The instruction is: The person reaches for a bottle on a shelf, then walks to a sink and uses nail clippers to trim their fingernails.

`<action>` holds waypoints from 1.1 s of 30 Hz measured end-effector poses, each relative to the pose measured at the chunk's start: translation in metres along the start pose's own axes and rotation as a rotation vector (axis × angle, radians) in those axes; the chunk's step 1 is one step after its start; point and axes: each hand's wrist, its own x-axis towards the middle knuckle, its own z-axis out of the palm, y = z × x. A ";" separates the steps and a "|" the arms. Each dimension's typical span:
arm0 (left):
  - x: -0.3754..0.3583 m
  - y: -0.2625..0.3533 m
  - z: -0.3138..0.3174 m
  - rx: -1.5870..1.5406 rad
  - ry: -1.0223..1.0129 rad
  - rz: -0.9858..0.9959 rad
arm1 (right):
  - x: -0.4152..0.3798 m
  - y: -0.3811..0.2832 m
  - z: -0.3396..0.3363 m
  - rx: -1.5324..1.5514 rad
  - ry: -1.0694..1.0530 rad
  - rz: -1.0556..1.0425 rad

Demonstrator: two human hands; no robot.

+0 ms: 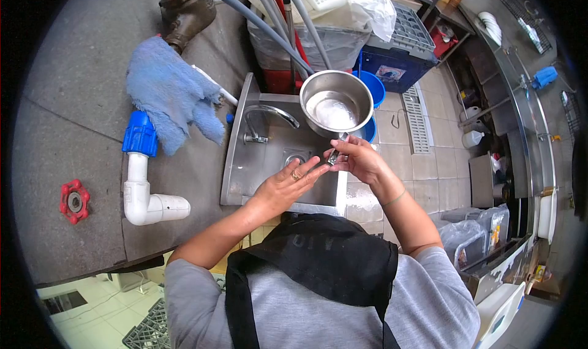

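Observation:
A steel saucepan (334, 109) hangs over the right side of the sink (239, 186), its inside facing me. My right hand (358, 158) is closed around the saucepan's short handle (334, 156). Beside the handle's end is my left hand (288, 183), fingers stretched out and a ring on one of them. Its fingertips come right up to the handle. A curved tap (272, 110) rises at the left of the basin, and the drain (299, 158) shows beneath my left hand.
Left of the sink, a blue cloth (168, 88) hangs on pipework beside a white elbow pipe (144, 202) and a red valve wheel (75, 202). Behind stand several long handles (294, 33), blue buckets (372, 85) and a crate (398, 61). A floor drain grate (416, 122) lies to the right.

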 end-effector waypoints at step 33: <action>-0.001 -0.003 0.002 0.035 0.013 0.044 | 0.001 0.005 0.006 -0.200 0.027 -0.164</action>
